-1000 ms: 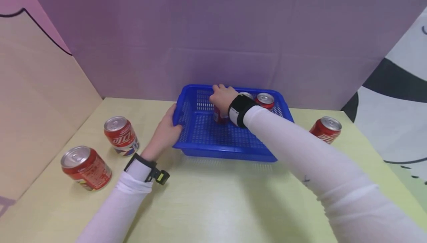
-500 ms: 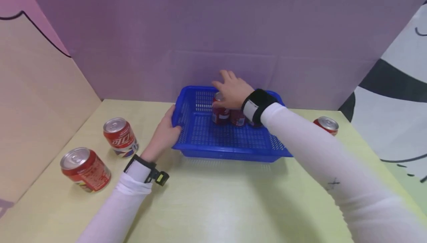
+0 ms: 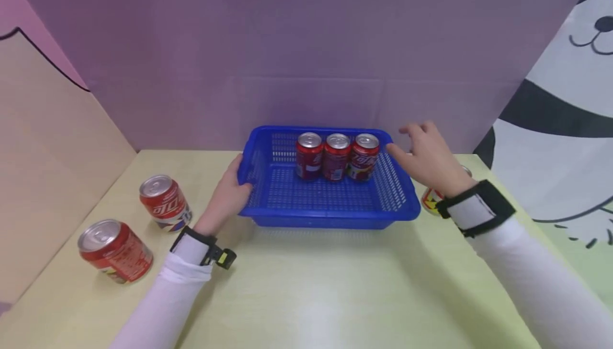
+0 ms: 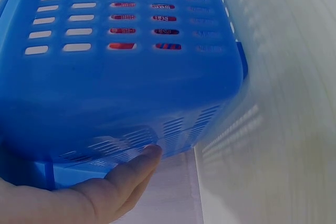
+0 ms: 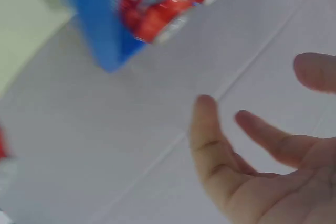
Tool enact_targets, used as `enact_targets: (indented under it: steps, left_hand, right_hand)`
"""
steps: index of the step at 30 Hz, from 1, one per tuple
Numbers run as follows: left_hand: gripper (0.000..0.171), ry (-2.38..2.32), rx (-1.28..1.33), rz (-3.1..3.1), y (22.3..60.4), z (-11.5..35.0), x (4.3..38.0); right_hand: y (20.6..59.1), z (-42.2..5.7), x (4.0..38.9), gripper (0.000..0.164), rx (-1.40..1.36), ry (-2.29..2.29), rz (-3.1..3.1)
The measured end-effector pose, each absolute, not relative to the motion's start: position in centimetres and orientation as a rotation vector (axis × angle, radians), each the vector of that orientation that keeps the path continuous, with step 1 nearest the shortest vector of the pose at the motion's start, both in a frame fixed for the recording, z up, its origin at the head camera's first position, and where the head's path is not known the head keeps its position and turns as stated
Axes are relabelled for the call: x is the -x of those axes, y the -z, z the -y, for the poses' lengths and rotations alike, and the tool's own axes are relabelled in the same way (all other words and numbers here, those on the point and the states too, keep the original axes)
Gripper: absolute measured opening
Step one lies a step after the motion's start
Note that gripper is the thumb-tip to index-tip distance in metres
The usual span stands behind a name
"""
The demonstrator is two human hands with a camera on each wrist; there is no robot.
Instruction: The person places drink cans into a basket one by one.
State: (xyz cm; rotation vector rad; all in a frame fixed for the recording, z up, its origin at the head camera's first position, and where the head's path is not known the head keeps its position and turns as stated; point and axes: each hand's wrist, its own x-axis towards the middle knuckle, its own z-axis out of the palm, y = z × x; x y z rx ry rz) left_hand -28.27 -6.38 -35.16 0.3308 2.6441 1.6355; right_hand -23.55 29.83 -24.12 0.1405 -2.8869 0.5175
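Having moved off the cans to the right since the earlier frame, the right hand (image 3: pixel 428 160) is hovering beside the blue basket (image 3: pixel 330 214), fingers spread and empty, while the left hand (image 3: pixel 227 194) is gripping its left rim. Inside, three red cans (image 3: pixel 335 160) are standing side by side. On the bench (image 3: pixel 306 280), a nearer can (image 3: pixel 117 250) and a farther can (image 3: pixel 165 202) are standing at left, another can (image 3: pixel 432 200) showing partly behind the right hand.
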Motion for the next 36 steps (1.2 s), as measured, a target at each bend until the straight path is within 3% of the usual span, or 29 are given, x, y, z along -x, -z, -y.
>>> enact_targets:
  steps: [8,13,17,24,36]
  left_hand:
    - [0.075,-1.642,-0.351,-2.652,35.1,6.8,28.2]
    - [0.074,-1.658,-0.369,-2.632,35.0,6.8,28.0]
    - [0.074,-1.651,-0.372,-2.629,35.0,6.6,28.1]
    - [0.074,-1.641,-0.374,-2.635,34.6,6.3,28.1]
    - [0.074,-1.623,-0.357,-2.622,34.7,6.5,27.9]
  right_hand:
    - [27.9,-32.9,20.6,0.067,-0.089,-0.626,2.953]
    - [29.5,-32.6,20.3,0.073,-0.001,-0.754,2.928]
    - [30.7,-31.9,20.5,0.068,0.056,-0.778,2.923]
    - [31.1,-31.6,20.5,0.058,0.053,-0.796,2.900]
    - [31.5,-31.5,21.0,0.062,0.039,-0.789,2.930]
